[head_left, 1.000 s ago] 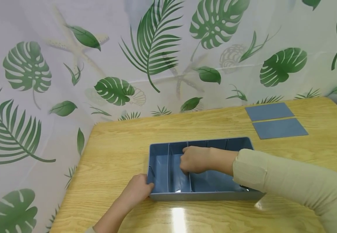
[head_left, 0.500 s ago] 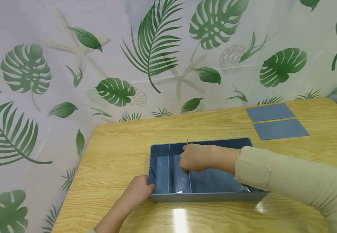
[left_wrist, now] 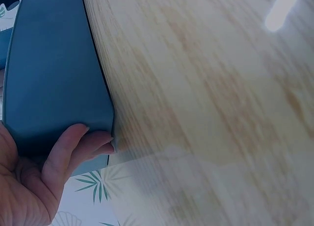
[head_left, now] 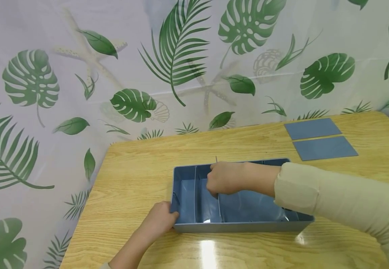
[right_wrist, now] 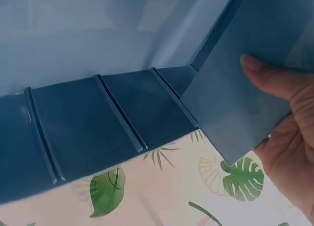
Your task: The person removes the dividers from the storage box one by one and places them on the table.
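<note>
A long blue plastic divider box (head_left: 244, 227) sits on the table. My left hand (head_left: 159, 218) grips its left end near the front corner; in the left wrist view the fingers (left_wrist: 66, 150) bend against the box wall. Inside, my right hand (head_left: 226, 177) pinches a thin blue divider panel (right_wrist: 225, 108) between thumb and fingers. That panel stands tilted, its far top corner above the back rim, its front edge near the front wall. Another divider (head_left: 195, 198) stands upright further left. The right forearm hides part of the box's right side.
Two flat blue panels (head_left: 317, 129) lie side by side at the back right of the wooden table (head_left: 140, 160). Slot ribs (right_wrist: 120, 113) line the box's inner wall. A leaf-patterned cloth (head_left: 181, 67) hangs behind the table.
The right hand has lifted slightly, and the pinched divider's far corner has risen above the back rim. The left hand keeps its hold on the box end.
</note>
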The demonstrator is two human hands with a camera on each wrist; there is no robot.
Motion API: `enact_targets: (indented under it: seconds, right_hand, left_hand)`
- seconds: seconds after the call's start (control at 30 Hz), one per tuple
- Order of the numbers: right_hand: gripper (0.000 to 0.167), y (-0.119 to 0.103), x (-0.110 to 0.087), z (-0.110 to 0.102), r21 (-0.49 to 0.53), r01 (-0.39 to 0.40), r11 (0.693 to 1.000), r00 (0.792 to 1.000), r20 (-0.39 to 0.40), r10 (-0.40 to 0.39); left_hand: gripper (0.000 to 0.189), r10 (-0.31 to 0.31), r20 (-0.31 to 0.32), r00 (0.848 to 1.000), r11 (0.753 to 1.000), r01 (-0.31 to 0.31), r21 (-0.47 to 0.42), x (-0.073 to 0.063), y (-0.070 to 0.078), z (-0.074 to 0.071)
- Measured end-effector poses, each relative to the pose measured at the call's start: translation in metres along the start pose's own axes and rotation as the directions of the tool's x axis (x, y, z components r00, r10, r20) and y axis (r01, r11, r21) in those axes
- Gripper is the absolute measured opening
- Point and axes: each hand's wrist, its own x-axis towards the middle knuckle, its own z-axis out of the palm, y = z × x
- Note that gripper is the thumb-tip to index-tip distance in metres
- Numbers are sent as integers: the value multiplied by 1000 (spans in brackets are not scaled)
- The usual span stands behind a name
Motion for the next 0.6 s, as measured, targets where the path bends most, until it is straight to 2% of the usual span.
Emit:
enact_targets:
  seconds: [0.33,0.6]
  right_hand:
    - [24,4,-8,-13,-6,-1,1000,1000,-2,1]
    - [25,10,-14,-25,-9,9,1000,1000,0,-9]
  left_hand:
    - [14,-14,24,1000,999,15,-31,-1,3,-3]
    - [13,-28,29,999,1000,28,-14,-2,5,-6]
